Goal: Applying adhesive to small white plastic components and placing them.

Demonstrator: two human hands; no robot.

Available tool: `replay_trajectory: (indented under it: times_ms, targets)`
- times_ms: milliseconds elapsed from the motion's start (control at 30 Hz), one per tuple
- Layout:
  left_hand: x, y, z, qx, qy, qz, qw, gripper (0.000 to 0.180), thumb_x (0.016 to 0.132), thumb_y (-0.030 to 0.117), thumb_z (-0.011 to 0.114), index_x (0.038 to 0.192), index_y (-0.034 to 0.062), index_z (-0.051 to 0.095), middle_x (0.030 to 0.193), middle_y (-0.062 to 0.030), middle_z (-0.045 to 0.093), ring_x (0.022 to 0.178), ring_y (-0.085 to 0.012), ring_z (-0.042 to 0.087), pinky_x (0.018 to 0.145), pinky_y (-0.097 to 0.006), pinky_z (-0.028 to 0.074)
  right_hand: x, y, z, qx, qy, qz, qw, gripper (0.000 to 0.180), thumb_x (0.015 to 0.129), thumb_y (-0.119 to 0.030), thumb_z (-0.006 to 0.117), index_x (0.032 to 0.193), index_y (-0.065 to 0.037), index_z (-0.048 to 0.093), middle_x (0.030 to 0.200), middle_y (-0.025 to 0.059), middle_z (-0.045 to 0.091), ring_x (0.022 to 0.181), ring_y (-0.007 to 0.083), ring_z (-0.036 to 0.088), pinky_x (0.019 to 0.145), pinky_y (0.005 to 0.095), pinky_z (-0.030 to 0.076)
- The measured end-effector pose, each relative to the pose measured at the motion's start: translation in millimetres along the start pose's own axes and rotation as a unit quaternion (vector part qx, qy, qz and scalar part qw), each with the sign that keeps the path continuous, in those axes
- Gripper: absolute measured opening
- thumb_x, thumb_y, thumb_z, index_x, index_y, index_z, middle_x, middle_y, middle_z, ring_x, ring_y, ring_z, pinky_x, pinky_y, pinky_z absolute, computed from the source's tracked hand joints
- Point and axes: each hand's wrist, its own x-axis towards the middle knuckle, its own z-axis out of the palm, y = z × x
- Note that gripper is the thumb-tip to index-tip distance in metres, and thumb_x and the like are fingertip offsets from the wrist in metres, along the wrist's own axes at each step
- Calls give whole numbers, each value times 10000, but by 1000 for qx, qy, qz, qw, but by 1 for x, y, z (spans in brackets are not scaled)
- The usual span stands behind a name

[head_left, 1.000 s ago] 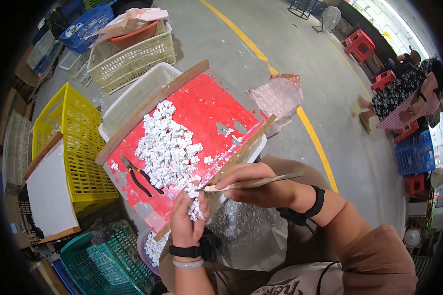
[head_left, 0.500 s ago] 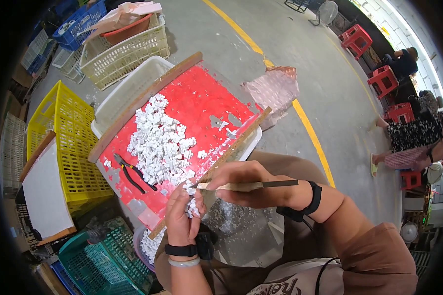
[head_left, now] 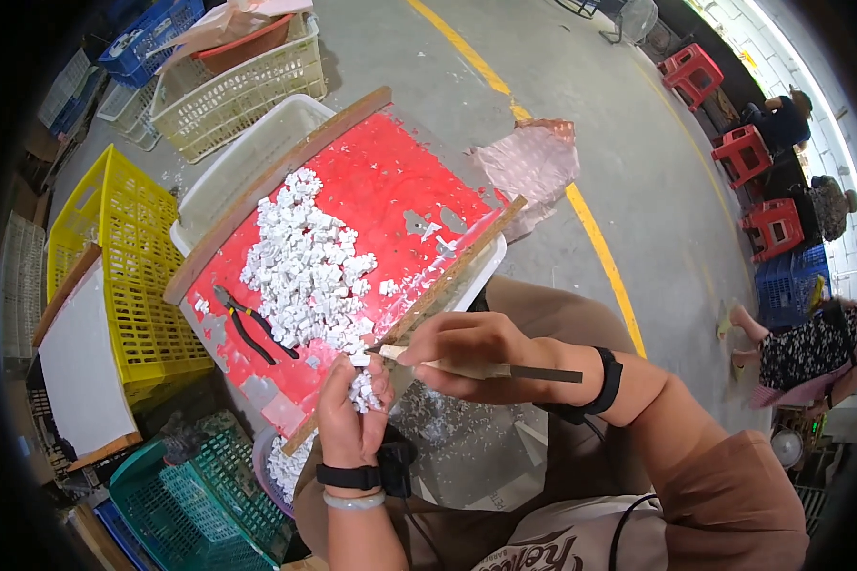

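Observation:
My left hand (head_left: 348,428) is closed around several small white plastic-looking pieces (head_left: 362,392), one of them pinched up at the fingertips. My right hand (head_left: 471,352) grips a slim knife-like tool (head_left: 545,374) with a pale, wrapped middle and a dark flat tail. Its dark tip meets or nearly meets the pinched piece; exact contact is too small to tell. Just beyond, a heap of white pieces (head_left: 305,266) lies on a red board (head_left: 371,171) with wooden side rails. Pliers with black and yellow handles (head_left: 252,333) rest left of the heap.
White scraps lie on the grey cloth over my lap (head_left: 467,447). A purple bowl (head_left: 264,462) of white pieces stands below the board. Yellow (head_left: 152,285), green (head_left: 200,495) and cream crates (head_left: 238,105) line the left. Pink wrap (head_left: 528,171) lies on the floor; people and red stools (head_left: 690,74) are at right.
The knife-like tool's tip has shifted slightly at the piece in my left fingers. At the right, a walking person has moved nearer the lower edge, uncovering a blue crate.

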Motion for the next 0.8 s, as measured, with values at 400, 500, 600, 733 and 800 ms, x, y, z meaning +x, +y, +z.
replay_trajectory:
  times_ms: [400, 500, 600, 733, 800]
  targets:
    - [-1, 0, 2, 32, 29, 17, 999, 316, 901, 148, 461, 1165, -18, 511, 796, -63, 557, 645, -134, 499, 551, -247, 414, 2, 1, 5, 10, 11, -2, 1000, 190, 792, 8, 628, 967, -56, 591, 862, 88, 625, 821, 223, 623, 715, 311, 511]
    - [-1, 3, -1, 7, 4, 16, 1000, 324, 904, 151, 452, 1184, -6, 498, 805, -64, 556, 638, -136, 498, 538, -250, 406, 0, -4, 1, 103, 15, 109, 989, 140, 832, -29, 612, 969, -42, 588, 849, 79, 616, 815, 165, 606, 717, 286, 490]
    - [-2, 4, 3, -14, -14, 13, 1000, 328, 907, 155, 443, 1198, 9, 483, 814, -68, 551, 629, -138, 491, 530, -254, 397, 0, -2, -5, 146, 23, 163, 976, 102, 877, -76, 590, 966, -27, 589, 837, 64, 601, 805, 113, 575, 713, 269, 474]
    - [0, 4, 0, -15, -36, 12, 999, 318, 906, 154, 432, 1194, 27, 476, 828, -78, 544, 616, -148, 481, 525, -269, 395, 4, -5, -4, 201, 36, 170, 964, 131, 919, -144, 571, 935, -16, 597, 801, 54, 584, 771, 99, 547, 691, 269, 463]
    - [-1, 5, 1, -15, -31, 11, 999, 318, 905, 150, 428, 1197, 30, 473, 833, -82, 544, 618, -152, 484, 523, -274, 396, 4, -2, -8, 156, 31, 157, 975, 161, 928, -172, 562, 915, -15, 595, 782, 53, 580, 740, 106, 534, 667, 270, 454]
